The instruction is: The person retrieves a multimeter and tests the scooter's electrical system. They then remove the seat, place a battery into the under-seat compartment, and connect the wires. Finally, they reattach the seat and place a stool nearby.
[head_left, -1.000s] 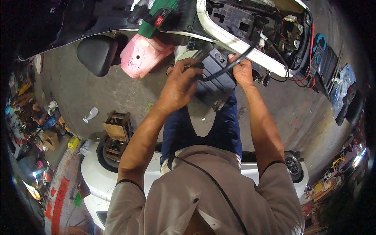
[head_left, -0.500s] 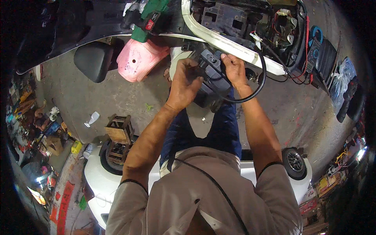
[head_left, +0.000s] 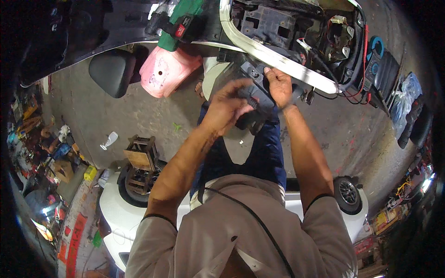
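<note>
A dark grey box-like plastic part [head_left: 262,98], with a round socket on its upper face, is tilted in front of my legs. My right hand [head_left: 279,88] grips its upper right edge, thumb on top near the socket. My left hand [head_left: 228,107] is at its left side, fingers curled and slightly blurred. A small dark ribbed piece shows between its thumb and fingers; its kind is unclear. Just beyond is a scooter-like vehicle body [head_left: 278,56] with a white curved rim and an opened compartment of wiring and metal brackets.
A pink plastic basin-like piece [head_left: 162,74] and a black padded seat [head_left: 110,72] lie to the left. A cordless power tool [head_left: 178,28] rests above them on green material. A blue-rimmed clamp meter [head_left: 374,62] with red leads is at right. A small wooden stool [head_left: 139,157] stands behind left.
My left hand has moved right and closer to the grey part's middle. The black cable that looped below my right hand no longer shows as a wide arc; a blur appears by my right wrist.
</note>
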`<state>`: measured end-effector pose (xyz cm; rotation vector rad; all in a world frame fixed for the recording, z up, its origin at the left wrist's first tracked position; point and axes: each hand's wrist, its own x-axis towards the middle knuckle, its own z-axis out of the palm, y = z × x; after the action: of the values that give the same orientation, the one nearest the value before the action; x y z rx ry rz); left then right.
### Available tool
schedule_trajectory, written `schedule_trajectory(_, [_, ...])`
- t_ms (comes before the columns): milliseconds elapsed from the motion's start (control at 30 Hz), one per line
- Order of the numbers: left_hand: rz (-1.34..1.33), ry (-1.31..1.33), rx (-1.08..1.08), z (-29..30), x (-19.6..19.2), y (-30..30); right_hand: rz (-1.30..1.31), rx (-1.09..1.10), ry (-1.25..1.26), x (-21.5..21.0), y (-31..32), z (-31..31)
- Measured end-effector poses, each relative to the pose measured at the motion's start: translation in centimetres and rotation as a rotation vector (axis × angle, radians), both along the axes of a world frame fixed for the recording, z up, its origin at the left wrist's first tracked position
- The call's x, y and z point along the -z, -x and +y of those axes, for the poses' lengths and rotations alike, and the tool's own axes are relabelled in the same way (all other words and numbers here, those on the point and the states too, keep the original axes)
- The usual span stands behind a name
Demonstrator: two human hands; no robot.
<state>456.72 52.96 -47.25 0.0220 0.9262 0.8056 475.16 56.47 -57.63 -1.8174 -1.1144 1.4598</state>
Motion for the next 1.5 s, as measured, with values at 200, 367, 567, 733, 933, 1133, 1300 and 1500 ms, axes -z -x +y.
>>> schedule_trajectory(200, [0.011, 0.103, 0.197, -3.1, -0.3, -2.3, -0.138, -0.025, -0.073, 1.9, -0.2, -0.4])
schedule_trajectory(367, [0.328, -0.470, 0.662, -2.7, -0.2, -3.1, -0.195, -0.060, -0.091, 2.2, -0.2, -0.5])
schedule_trajectory(567, [1.047, -1.223, 0.608, -1.3, 0.1, -3.5, -0.285, -0.135, 0.016, 3.1, -0.8, -0.9])
schedule_trajectory(733, [0.976, -0.571, 0.600, -0.6, 0.0, -3.8, -0.099, -0.004, -0.095, 0.9, 0.2, -0.4])
schedule_trajectory(933, [0.772, -0.105, 0.200, 4.0, 3.0, -3.0, -0.245, -0.044, -0.019, -2.2, 0.3, 0.4])
schedule_trajectory(1133, [0.784, -0.088, 0.291, 6.3, 3.9, -2.1, -0.309, -0.025, -0.101, 1.9, 0.3, -0.7])
schedule_trajectory(1300, [0.802, 0.002, 0.359, 7.6, 2.7, -3.0, -0.246, 0.017, -0.123, 3.1, 0.5, -1.2])
schedule_trajectory(1500, [0.732, 0.251, 0.468, 9.2, 4.0, -2.2, -0.283, 0.009, -0.285, 3.8, 0.0, -1.5])
